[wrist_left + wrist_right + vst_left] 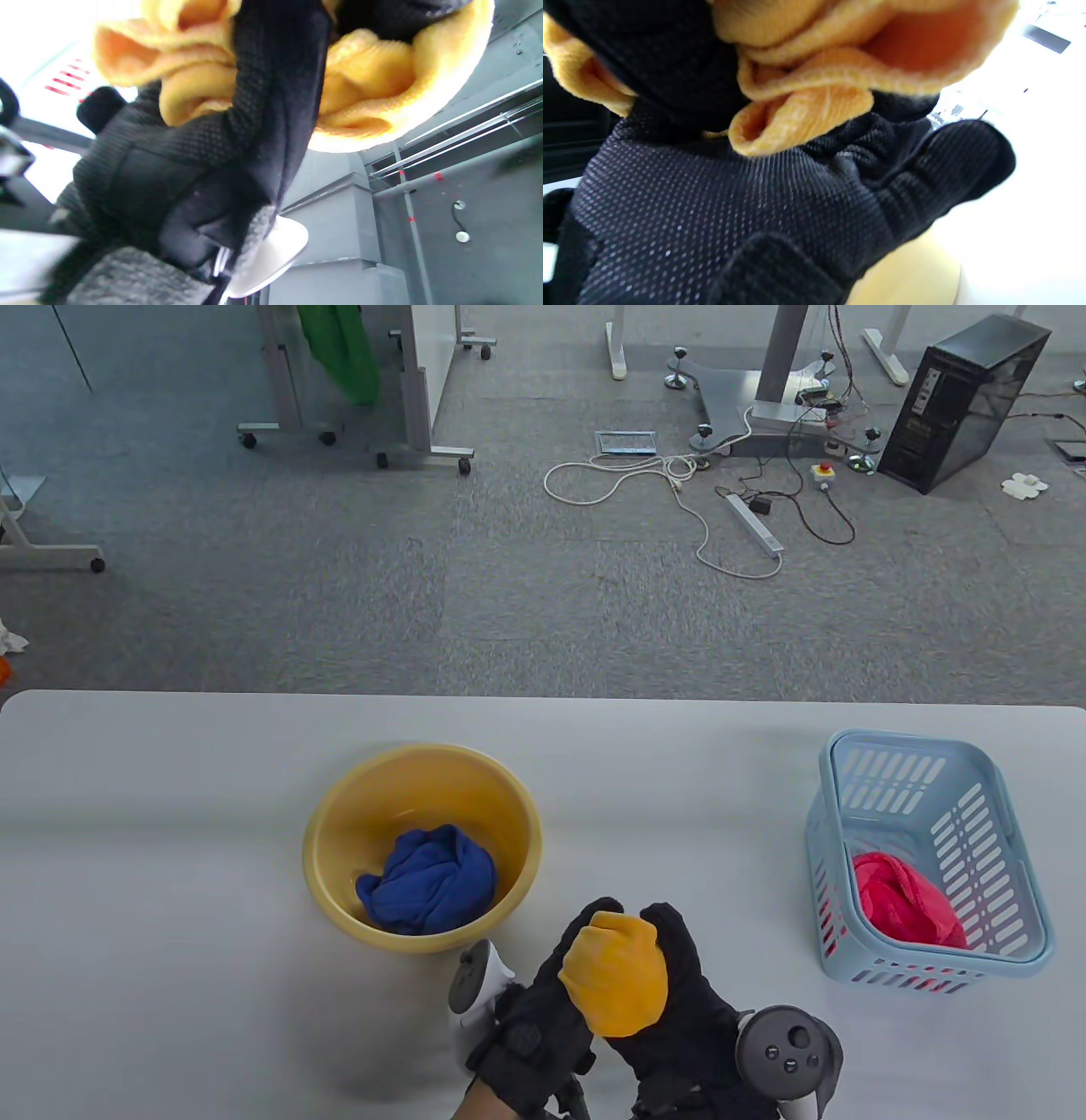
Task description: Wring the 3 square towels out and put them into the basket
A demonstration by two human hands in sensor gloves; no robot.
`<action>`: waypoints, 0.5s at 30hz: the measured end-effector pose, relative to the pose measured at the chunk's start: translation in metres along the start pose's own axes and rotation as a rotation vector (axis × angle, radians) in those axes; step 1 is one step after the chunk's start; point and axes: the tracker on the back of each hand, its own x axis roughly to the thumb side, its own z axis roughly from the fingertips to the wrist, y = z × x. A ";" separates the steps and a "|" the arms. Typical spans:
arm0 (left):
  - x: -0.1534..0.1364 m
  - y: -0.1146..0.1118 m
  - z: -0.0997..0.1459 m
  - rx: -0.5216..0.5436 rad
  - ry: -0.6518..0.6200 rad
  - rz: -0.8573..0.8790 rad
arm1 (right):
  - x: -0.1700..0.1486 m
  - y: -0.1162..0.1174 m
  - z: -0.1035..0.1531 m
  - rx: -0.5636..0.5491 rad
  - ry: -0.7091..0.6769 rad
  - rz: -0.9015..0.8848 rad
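Black gloved hands: left hand [543, 1010], right hand [687, 1001]. Orange towel [615, 976]. Blue towel [428, 881] in a yellow bowl [331, 831]. Pink towel [908, 899] in a pale blue slotted basket [959, 814]. The table [170, 899] is white, the floor [339, 585] grey carpet.

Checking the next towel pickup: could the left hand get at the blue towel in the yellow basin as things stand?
Probably not yet. The left hand and right hand both grip the yellow towel. The blue towel lies uncovered in the open basin nearby, so the path looks free.

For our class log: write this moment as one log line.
both hands grip yellow towel | blue towel in bowl | red towel in basket
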 end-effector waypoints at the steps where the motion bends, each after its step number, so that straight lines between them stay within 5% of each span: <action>1: 0.001 0.001 0.001 0.014 0.007 -0.033 | -0.001 -0.002 0.000 -0.007 0.010 0.009; 6: 0.017 0.008 0.008 0.158 -0.001 -0.326 | -0.015 -0.020 0.001 -0.087 0.117 -0.107; 10: 0.023 0.013 0.012 0.255 -0.038 -0.286 | -0.015 -0.031 0.003 -0.124 0.105 0.022; 15: 0.024 0.013 0.011 0.232 -0.046 -0.270 | -0.009 -0.027 0.002 -0.115 0.048 0.227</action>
